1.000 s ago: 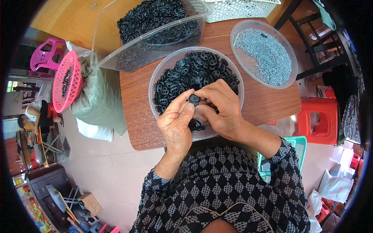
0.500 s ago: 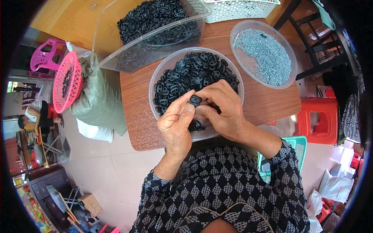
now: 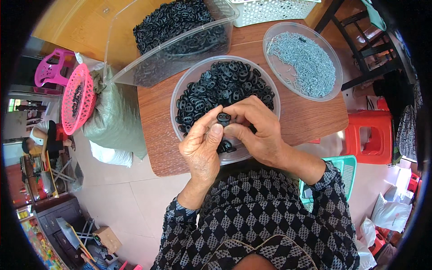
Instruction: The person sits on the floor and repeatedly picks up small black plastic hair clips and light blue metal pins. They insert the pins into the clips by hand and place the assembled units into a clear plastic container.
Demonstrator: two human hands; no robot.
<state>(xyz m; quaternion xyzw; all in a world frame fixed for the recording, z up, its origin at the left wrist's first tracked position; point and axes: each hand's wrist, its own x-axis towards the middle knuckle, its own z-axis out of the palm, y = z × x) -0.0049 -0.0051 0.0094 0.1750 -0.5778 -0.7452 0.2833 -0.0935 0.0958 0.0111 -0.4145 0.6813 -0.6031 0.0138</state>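
**Both hands pinched one black plastic piece over the round bowl**

The left hand [image 3: 201, 146] and right hand [image 3: 256, 130] met over the near rim of a clear round bowl [image 3: 181, 87] full of black plastic pieces. One small black piece [image 3: 223, 118], with two holes showing, sat between the fingertips of both hands; left thumb and forefinger were closed on its left side, right fingers were closed on its right and top. It was held just above the heap, not lying in it. Couldn't tell whether anything else was tucked in either palm.

The bowl stood on a brown wooden table [image 3: 310, 119]. A second clear bowl [image 3: 330, 90] with small grey metal bits was to the right, apart from the first. A clear rectangular tub [image 3: 130, 72] of more black pieces was behind-left, tilted, touching the first bowl's rim. A white perforated basket [image 3: 270, 11] was at the far edge. A pink basket [image 3: 67, 105] rested on a grey sack [image 3: 114, 121] left of the table. A red stool [image 3: 371, 135] was on the right.
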